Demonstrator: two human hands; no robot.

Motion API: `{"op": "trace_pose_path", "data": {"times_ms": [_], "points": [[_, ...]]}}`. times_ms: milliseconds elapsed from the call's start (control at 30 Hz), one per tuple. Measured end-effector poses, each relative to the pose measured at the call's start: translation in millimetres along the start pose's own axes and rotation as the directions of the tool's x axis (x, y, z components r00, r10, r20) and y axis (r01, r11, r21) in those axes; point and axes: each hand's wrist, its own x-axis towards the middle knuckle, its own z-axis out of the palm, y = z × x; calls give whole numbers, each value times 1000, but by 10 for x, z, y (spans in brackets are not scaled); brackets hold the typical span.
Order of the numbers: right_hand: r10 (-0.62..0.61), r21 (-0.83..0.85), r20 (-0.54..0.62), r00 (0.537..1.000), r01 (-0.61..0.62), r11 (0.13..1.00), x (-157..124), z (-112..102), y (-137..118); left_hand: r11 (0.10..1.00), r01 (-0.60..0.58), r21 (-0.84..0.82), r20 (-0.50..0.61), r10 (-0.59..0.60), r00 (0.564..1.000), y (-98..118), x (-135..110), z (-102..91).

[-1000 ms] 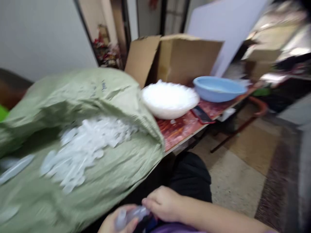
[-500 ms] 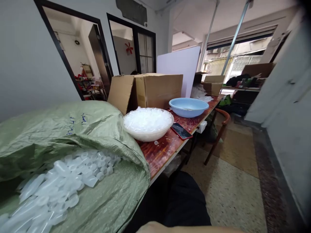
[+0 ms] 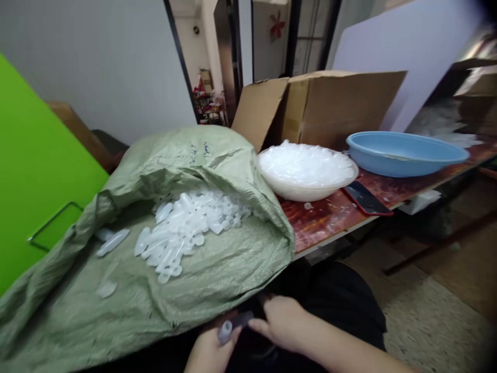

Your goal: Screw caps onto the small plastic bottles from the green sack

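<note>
My left hand (image 3: 209, 349) is low in the view, below the sack's front edge. Its fingers are closed round a small translucent plastic tube (image 3: 225, 332) with a round open end. Close on its right, my right hand (image 3: 285, 321) is closed too, its thumb toward the tube. Between the hands lies a blurred dark grey piece (image 3: 243, 318); I cannot tell its kind or which hand grips it. In front of both hands, a green woven sack (image 3: 233, 259) lies with its mouth open, and many white translucent plastic pieces (image 3: 186, 223) spill out on it.
A bowl (image 3: 303, 191) heaped with white plastic pieces stands on the red table (image 3: 310, 223). Beside it are a phone (image 3: 368, 199) and a blue basin (image 3: 404, 155). Behind them is a cardboard box (image 3: 341, 109). A bright green panel (image 3: 39, 181) rises at the left.
The view has swung left and down, bringing in the green panel. Both hands now show with the tube at the bottom; before, only part of a forearm was visible.
</note>
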Motion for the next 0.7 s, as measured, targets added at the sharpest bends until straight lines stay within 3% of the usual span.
{"op": "trace_pose_path", "data": {"times_ms": [67,133,167,200,267,333,433,533,600,700], "points": [[-80,-22,53,995,81,996,-105,-270,-8,985,-1,174,-53,10,999,90,68,-5],[-346,55,139,928,341,938,-152,-542,-36,956,22,293,-80,2,997,163,159,-25],[-426,83,99,900,419,904,-139,-672,-61,946,35,322,-102,-2,995,185,195,-36],[-433,67,3,901,432,899,-95,-796,-90,941,36,337,-116,4,993,199,216,-45],[-295,-70,-284,912,287,955,87,-1010,-159,935,29,353,-108,11,994,212,207,-58],[-148,-201,-425,893,66,977,370,-1166,-229,929,29,369,-49,-12,999,223,133,-66],[-67,-228,-469,880,-47,973,833,-1267,-316,931,49,361,14,-58,998,245,-41,-86],[-93,-246,-449,889,-23,969,1135,-1242,-360,964,-7,267,46,-5,999,252,-215,-130],[-130,-259,-432,892,15,966,1186,-1198,-354,985,-53,166,77,40,996,254,-304,-173],[-168,-257,-426,889,58,965,1050,-1134,-301,998,-64,21,145,61,988,290,-378,-242]]}}
